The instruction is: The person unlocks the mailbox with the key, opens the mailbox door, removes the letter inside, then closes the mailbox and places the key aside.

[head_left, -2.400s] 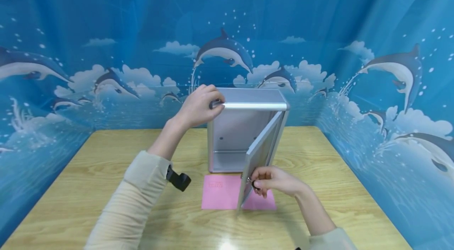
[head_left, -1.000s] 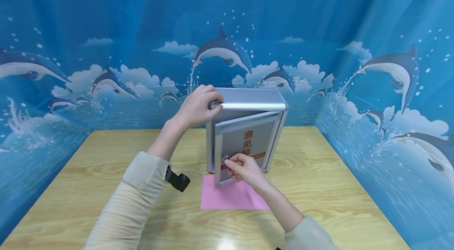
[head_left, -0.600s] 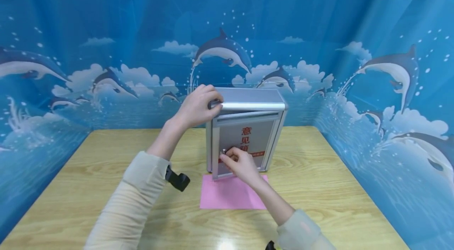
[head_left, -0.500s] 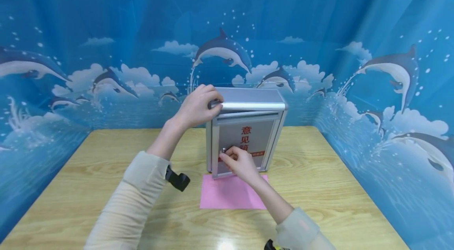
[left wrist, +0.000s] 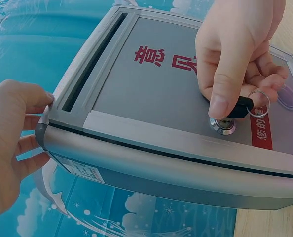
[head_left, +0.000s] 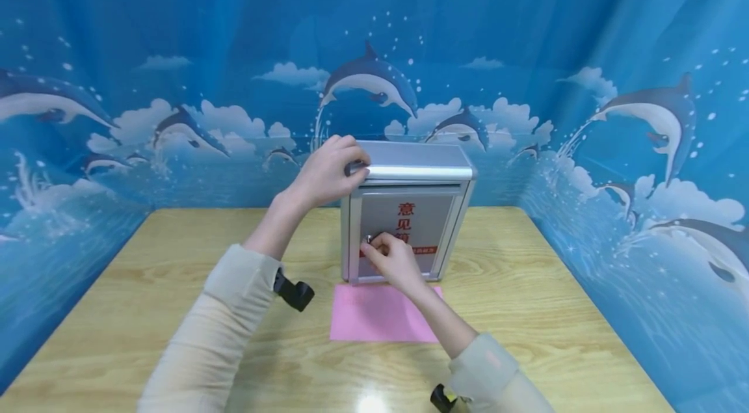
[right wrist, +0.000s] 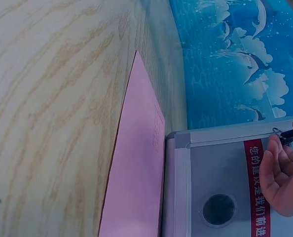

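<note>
An upright silver metal suggestion box stands on the table, its front door lettered in red characters. My left hand grips the box's upper left corner, thumb on the front edge and fingers behind, as the left wrist view shows. With thumb and curled fingers my right hand pinches a black-headed key at the round lock on the door's left side. A metal ring hangs from the key. The door lies flush, or nearly so, in its frame.
A pink envelope lies flat on the wooden table just before the box. A blue dolphin-print curtain closes off the back and sides. Each wrist wears a black camera mount.
The door has swung leftward from wide open to ajar, then into its frame. My right hand moved left and inward with the key. My left hand kept its hold on the corner.
</note>
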{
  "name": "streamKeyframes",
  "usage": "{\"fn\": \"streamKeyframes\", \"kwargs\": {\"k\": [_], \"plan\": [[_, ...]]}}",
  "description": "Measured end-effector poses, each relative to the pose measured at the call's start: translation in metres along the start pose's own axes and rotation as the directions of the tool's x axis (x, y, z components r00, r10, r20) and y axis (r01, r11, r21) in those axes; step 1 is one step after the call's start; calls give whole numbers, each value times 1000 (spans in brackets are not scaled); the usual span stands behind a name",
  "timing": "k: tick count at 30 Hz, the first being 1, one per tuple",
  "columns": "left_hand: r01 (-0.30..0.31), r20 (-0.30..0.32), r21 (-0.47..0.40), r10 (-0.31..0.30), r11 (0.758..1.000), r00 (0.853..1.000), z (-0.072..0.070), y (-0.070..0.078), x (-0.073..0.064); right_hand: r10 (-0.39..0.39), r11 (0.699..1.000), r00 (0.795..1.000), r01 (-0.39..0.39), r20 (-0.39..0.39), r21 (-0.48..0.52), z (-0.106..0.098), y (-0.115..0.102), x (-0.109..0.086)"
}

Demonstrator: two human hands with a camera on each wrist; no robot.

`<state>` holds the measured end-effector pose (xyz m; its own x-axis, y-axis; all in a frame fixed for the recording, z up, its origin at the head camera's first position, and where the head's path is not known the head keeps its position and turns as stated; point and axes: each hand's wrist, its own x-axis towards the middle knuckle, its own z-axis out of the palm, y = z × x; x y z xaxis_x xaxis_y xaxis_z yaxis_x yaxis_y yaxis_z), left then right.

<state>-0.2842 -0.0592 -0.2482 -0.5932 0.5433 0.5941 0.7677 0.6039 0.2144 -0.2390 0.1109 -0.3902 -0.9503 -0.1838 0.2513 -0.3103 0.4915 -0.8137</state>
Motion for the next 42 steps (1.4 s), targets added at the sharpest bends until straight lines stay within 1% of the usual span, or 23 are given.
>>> {"fn": "streamKeyframes", "kwargs": {"k": [7, 13, 28, 33, 39, 42], "plan": [[13, 4, 6, -13, 1000, 1000, 0, 0, 2, 26, 1000, 1000, -26, 1, 1, 0, -2, 3], [6, 4, -1, -6, 1000, 1000, 0, 0, 2, 13, 1000, 1000, -13, -10, 1, 2, -2, 4], [2, 1, -2, -2, 1000, 1000, 0, 0, 1, 15, 998, 999, -17, -44, -54, 5, -3, 6], [17, 18, 7, -18, 1000, 1000, -1, 2, 0, 7, 997, 1000, -8, -17, -78, 2, -3, 6], [33, 52, 14, -33, 999, 998, -2, 3, 1, 32, 993, 999, -29, 26, -110, -6, -8, 4], [36, 61, 17, -37, 999, 997, -2, 2, 1, 26, 991, 999, -19, 47, -133, -8, -10, 2]]}}
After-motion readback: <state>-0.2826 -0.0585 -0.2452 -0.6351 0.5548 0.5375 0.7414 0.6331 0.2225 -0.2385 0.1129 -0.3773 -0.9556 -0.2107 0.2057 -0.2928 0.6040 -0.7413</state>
